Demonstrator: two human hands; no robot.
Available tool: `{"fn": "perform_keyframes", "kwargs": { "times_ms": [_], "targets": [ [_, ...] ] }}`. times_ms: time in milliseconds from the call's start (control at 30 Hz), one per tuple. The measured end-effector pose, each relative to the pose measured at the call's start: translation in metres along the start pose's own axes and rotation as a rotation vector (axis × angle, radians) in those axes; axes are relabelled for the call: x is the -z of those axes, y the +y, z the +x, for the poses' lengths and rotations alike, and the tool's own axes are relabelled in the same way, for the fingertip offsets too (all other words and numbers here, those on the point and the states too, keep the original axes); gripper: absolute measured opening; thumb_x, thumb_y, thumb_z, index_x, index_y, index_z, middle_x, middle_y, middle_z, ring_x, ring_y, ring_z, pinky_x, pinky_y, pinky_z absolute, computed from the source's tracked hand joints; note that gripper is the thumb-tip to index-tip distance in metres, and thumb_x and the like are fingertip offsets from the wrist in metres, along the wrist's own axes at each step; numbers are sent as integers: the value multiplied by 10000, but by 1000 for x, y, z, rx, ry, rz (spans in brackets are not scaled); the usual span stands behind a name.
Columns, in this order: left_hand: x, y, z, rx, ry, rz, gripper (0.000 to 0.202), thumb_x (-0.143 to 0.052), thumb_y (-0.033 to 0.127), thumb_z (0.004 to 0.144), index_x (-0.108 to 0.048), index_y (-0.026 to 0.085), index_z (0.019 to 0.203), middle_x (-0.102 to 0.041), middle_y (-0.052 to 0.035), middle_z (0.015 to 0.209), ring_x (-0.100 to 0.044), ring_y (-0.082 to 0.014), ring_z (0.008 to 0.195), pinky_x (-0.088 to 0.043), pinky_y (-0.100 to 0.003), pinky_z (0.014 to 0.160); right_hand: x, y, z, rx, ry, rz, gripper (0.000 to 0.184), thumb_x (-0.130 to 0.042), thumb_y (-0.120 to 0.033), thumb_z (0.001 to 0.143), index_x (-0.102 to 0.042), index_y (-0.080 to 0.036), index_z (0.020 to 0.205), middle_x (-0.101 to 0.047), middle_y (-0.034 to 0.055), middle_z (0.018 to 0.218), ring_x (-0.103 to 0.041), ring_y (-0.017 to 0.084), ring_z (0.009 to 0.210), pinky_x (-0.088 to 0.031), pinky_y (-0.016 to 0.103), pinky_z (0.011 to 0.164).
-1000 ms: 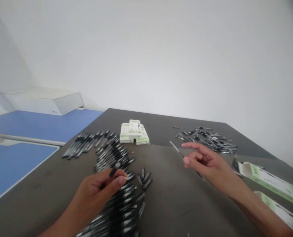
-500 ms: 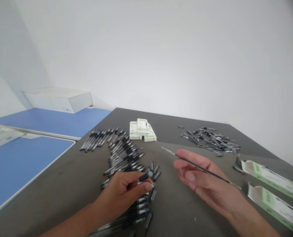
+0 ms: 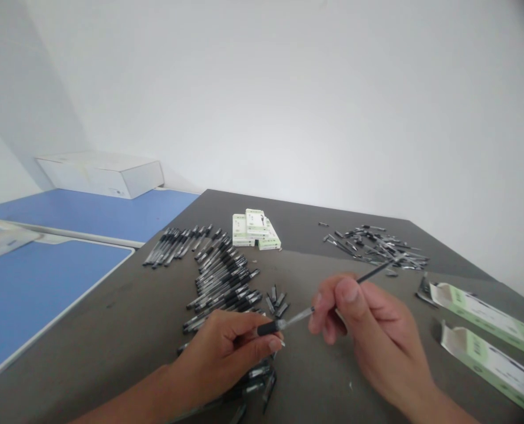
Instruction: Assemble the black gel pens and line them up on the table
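My left hand pinches a short black pen part between thumb and fingers, just above a row of black pens. My right hand holds a thin black pen refill whose pale tip points left. That tip almost meets the end of the black part, and the fingers hide the refill's middle. Stacked rows of black pens lie beyond my left hand, with several loose short black pen parts beside them.
Small white-and-green boxes stand at the far side of the dark grey table. A heap of pen parts lies far right, with several open green-and-white boxes near the right edge. Blue desks adjoin on the left.
My right hand has swung the refill round so its tip points left at the black part. Both hands have come closer together, and the left hand has shifted slightly.
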State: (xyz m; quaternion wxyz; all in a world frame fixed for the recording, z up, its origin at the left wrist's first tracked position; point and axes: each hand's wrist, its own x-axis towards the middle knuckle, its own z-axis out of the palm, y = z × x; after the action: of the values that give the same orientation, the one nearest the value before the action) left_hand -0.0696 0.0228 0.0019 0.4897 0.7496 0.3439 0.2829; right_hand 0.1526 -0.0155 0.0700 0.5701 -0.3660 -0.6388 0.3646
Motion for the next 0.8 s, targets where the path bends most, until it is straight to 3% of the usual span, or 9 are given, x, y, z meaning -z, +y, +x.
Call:
{"fn": "perform_keyframes", "kwargs": {
  "times_ms": [167,367,800],
  "targets": [
    [0,3,-2,22,-31,-7,392,-645,484,1000,-773,135,876,-388,79,576,-308,-90,523,-209,-229,489,4,3,-3,52,-42,-69,316,-556,-368,1133,-782,-285,928,-782,-46,780,-668,71,640,-523,154,610],
    [-1,1,-1,42,-30,16,403,-639,496,994,-770,136,866,-374,82,577,-309,-93,532,-213,-236,502,8,4,-1,48,23,-70,349,-559,-430,1125,-775,-277,898,-764,-50,722,-647,70,595,-508,157,577],
    [-3,-1,0,58,-53,17,419,-636,518,995,-733,151,819,-345,89,559,-288,-91,512,-209,-230,491,8,5,-3,11,-86,-119,341,-549,-353,1130,-793,-252,914,-777,-17,775,-659,105,640,-519,205,613]
  ]
}}
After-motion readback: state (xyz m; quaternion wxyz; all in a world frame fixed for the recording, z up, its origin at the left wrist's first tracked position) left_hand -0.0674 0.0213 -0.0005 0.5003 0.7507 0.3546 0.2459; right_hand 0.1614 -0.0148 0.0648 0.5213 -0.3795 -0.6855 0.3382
